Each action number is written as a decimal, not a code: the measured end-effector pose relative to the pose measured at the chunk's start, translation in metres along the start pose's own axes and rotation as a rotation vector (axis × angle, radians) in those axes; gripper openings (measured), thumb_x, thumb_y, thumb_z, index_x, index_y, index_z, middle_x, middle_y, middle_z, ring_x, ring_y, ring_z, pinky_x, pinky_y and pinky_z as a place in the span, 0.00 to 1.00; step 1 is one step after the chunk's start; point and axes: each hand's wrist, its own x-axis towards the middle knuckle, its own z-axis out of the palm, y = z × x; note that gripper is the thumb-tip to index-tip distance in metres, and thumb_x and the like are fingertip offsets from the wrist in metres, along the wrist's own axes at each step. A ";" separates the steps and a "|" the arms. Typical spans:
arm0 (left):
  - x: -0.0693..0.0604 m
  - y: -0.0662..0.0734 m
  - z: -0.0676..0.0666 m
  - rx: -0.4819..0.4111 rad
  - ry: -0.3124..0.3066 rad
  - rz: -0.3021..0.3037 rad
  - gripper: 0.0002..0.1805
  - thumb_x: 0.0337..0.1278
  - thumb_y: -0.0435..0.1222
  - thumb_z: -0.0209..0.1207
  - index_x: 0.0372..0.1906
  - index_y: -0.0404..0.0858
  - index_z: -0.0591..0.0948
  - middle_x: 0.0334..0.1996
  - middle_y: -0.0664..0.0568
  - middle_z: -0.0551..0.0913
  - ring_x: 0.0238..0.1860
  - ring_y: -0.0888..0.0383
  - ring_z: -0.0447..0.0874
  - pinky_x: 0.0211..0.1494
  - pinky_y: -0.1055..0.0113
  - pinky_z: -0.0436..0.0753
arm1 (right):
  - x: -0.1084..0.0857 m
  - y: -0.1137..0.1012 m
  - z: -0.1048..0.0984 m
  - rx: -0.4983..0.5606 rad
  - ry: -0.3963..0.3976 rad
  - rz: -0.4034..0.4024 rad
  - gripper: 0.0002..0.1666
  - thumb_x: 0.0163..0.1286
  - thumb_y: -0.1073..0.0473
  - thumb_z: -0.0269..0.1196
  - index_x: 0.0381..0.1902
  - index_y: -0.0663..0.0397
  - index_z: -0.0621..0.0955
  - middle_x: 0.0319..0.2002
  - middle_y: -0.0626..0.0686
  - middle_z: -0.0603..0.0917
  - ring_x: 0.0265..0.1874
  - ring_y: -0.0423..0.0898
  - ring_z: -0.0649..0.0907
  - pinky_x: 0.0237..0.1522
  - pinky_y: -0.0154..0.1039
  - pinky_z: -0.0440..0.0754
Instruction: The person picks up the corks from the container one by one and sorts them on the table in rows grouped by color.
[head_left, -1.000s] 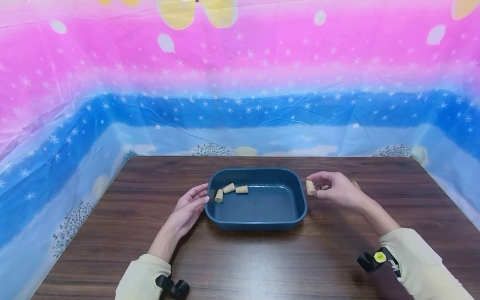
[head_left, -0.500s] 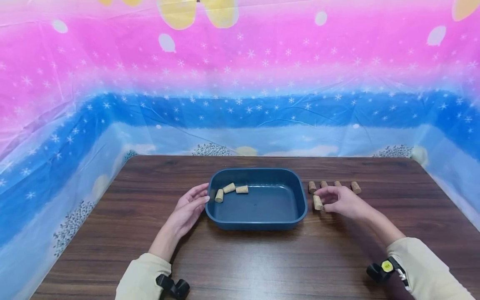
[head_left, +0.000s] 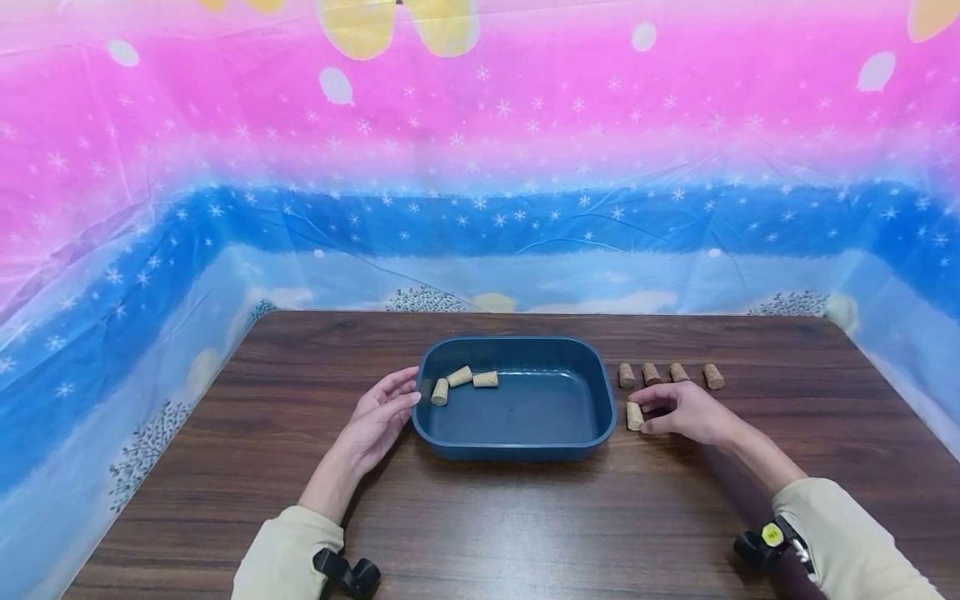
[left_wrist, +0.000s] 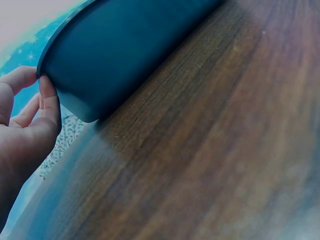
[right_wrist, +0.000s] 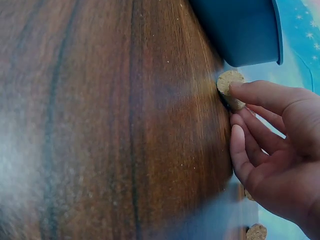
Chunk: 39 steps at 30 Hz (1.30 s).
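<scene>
A dark blue tub (head_left: 513, 452) stands on the table with three light corks inside, one of them a cork (head_left: 485, 380) nearest its middle. My left hand (head_left: 378, 421) pinches the tub's left rim; in the left wrist view, the thumb and fingers of that hand (left_wrist: 32, 120) meet at the tub's edge (left_wrist: 120, 55). Right of the tub, my right hand (head_left: 693, 414) pinches a light cork (head_left: 634, 417) between thumb and fingers. The right wrist view has this cork (right_wrist: 230, 82) upright at the tabletop, held by the hand (right_wrist: 280, 140) near the tub (right_wrist: 240, 30).
Several darker corks stand in a row behind my right hand, from one beside the tub (head_left: 626, 376) to one at the far right (head_left: 713, 377). The brown wooden table (head_left: 517, 533) meets a printed cloth (head_left: 525, 217) along its back edge.
My right hand has carried the light cork from beside the tub's right rim down toward the table's front, and the row of darker corks has come into view. My left hand stays on the rim.
</scene>
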 end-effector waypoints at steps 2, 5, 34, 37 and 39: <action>0.001 0.001 0.001 -0.007 0.020 -0.026 0.27 0.63 0.22 0.52 0.67 0.26 0.63 0.47 0.46 0.71 0.46 0.60 0.73 0.48 0.74 0.77 | -0.001 0.000 0.000 0.004 -0.007 0.007 0.26 0.57 0.65 0.69 0.54 0.68 0.79 0.44 0.58 0.84 0.47 0.53 0.80 0.40 0.38 0.79; 0.001 0.003 0.003 -0.013 0.032 -0.046 0.26 0.64 0.21 0.50 0.67 0.27 0.63 0.47 0.46 0.71 0.46 0.59 0.73 0.48 0.74 0.77 | -0.001 0.000 -0.001 -0.002 -0.024 0.009 0.26 0.58 0.64 0.69 0.55 0.67 0.79 0.46 0.57 0.83 0.48 0.54 0.80 0.42 0.40 0.79; 0.002 0.001 0.002 -0.028 0.030 -0.039 0.27 0.63 0.21 0.49 0.68 0.27 0.62 0.47 0.47 0.72 0.46 0.60 0.74 0.47 0.74 0.78 | -0.002 0.003 0.002 0.021 0.004 0.014 0.26 0.58 0.57 0.72 0.52 0.64 0.80 0.43 0.54 0.82 0.45 0.51 0.78 0.38 0.38 0.79; 0.001 0.001 0.002 -0.028 0.030 -0.039 0.27 0.63 0.21 0.49 0.68 0.27 0.62 0.47 0.47 0.72 0.46 0.60 0.73 0.47 0.74 0.78 | -0.003 0.002 0.003 0.024 0.005 0.016 0.26 0.58 0.57 0.72 0.52 0.64 0.80 0.44 0.54 0.82 0.45 0.51 0.78 0.39 0.37 0.78; 0.002 0.001 0.002 -0.025 0.028 -0.041 0.28 0.63 0.21 0.49 0.68 0.27 0.61 0.47 0.47 0.71 0.46 0.60 0.73 0.47 0.74 0.78 | -0.003 0.002 0.003 0.025 0.006 0.016 0.26 0.58 0.58 0.72 0.52 0.64 0.80 0.44 0.54 0.82 0.45 0.51 0.78 0.39 0.37 0.79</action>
